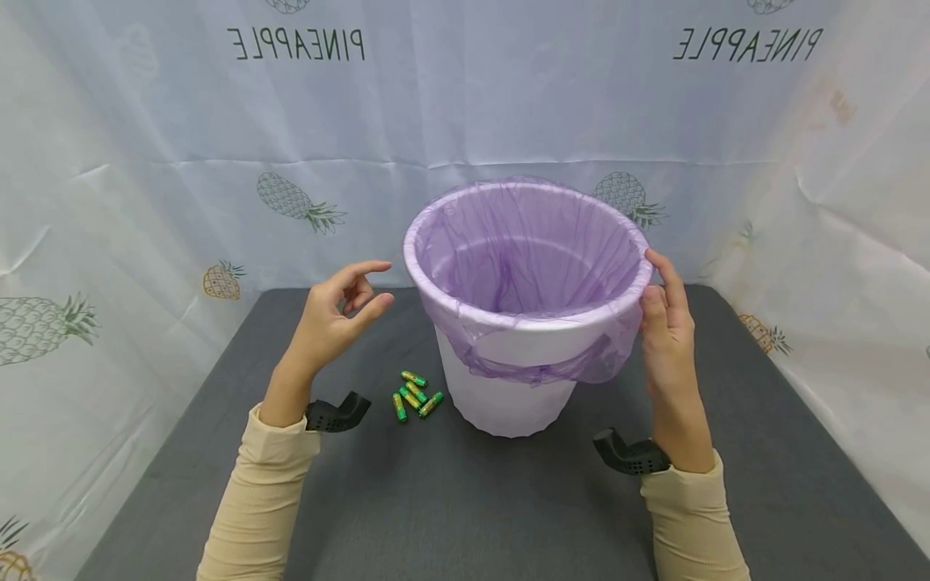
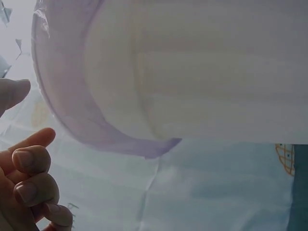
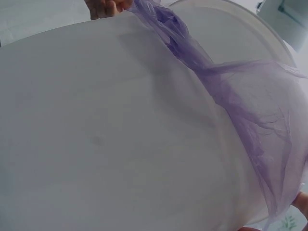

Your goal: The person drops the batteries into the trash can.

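I see the purple bag (image 1: 519, 270) lining the white bin (image 1: 508, 399), folded over its rim. The overhang looks uneven; a one-sided tug could, I judge, pull it loose. The bag is near my left hand (image 1: 330, 319), left of the bin, fingers apart, holding nothing. My right hand (image 1: 667, 327) touches it at the bin's right; whether pinching, I can't tell.

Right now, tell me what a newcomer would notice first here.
A large white bin, a sheer purple bag folded over its top, stands on the dark table, the right hand touching its upper edge. Small green-and-yellow batteries lie at its left, and the empty left hand hovers on that side.
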### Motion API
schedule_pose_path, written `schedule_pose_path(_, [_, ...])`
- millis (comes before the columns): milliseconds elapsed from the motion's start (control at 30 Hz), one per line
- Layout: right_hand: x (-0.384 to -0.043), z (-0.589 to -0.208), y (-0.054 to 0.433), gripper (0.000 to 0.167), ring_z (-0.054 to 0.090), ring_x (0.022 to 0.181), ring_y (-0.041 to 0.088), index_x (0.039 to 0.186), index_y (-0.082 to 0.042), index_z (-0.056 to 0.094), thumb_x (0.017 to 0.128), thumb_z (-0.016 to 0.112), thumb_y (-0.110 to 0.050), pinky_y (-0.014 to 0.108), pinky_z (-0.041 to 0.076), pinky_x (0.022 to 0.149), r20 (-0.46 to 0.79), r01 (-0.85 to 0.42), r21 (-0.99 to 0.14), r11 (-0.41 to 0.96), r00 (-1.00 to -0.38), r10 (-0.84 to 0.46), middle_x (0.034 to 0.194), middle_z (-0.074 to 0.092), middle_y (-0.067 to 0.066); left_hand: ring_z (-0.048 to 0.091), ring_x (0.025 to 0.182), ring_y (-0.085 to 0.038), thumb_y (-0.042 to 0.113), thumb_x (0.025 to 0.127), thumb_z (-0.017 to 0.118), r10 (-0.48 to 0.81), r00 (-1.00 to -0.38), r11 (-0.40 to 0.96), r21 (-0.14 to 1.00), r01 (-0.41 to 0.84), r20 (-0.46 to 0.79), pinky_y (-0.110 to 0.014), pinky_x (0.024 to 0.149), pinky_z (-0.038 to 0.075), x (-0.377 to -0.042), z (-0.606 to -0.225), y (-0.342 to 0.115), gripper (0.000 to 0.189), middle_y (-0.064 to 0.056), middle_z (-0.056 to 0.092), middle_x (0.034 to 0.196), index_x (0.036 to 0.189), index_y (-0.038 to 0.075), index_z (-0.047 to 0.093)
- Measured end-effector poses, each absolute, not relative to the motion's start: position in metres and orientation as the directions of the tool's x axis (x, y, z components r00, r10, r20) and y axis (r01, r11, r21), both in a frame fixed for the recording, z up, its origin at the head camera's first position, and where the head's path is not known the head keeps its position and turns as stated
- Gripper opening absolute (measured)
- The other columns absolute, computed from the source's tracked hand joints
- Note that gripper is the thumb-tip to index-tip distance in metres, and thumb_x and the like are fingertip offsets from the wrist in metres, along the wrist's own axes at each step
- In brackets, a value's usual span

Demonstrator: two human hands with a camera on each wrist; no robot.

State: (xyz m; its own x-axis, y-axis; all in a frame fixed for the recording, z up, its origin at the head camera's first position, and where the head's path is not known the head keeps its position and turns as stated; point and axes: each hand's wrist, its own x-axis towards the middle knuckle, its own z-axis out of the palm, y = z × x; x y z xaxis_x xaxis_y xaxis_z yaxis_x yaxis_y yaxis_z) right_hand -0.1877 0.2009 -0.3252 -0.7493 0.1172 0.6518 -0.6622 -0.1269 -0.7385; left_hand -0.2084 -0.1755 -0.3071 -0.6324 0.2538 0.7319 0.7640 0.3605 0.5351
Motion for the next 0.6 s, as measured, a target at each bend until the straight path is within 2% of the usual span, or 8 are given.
schedule_pose_path(167, [-0.188, -0.325, 0.200, 0.038, 0.041, 0.063, 0.002, 0.139, -0.017, 0.049, 0.101, 0.049, -0.017, 0.015, 0.033, 0.057, 0.654, -0.665, -0.735, -0.134, -0.747, 0.118, 0.074, 0.051, -0.011, 0.034, 0.062, -0.006, -0.004, 0.084, 0.066, 0.234, -0.655, 0.373, 0.556, 0.743, 0.718, -0.023, 0.057, 0.030, -0.205, -0.319, -0.180, 0.035, 0.008, 0.039, 0.070, 0.119, 0.000, 0.063])
schedule_pose_path(333, [-0.187, -0.324, 0.199, 0.039, 0.040, 0.062, 0.002, 0.139, -0.016, 0.049, 0.101, 0.049, -0.017, 0.015, 0.032, 0.056, 0.647, -0.659, -0.739, -0.139, -0.752, 0.122, 0.073, 0.049, -0.011, 0.034, 0.062, -0.004, -0.002, 0.085, 0.066, 0.224, -0.697, 0.399, 0.588, 0.704, 0.682, -0.022, 0.058, 0.030, -0.204, -0.330, -0.184, 0.032, 0.009, 0.038, 0.070, 0.117, 0.002, 0.065])
schedule_pose_path(600, [-0.186, -0.323, 0.199, 0.039, 0.050, 0.071, 0.000, 0.140, -0.016, 0.048, 0.101, 0.047, -0.018, 0.014, 0.043, 0.064, 0.637, -0.647, -0.746, -0.155, -0.762, 0.116, 0.075, 0.051, -0.010, 0.034, 0.060, -0.004, -0.001, 0.087, 0.065, 0.241, -0.746, 0.400, 0.637, 0.659, 0.620, -0.023, 0.055, 0.032, -0.204, -0.353, -0.184, 0.028, 0.010, 0.039, 0.070, 0.114, 0.004, 0.066])
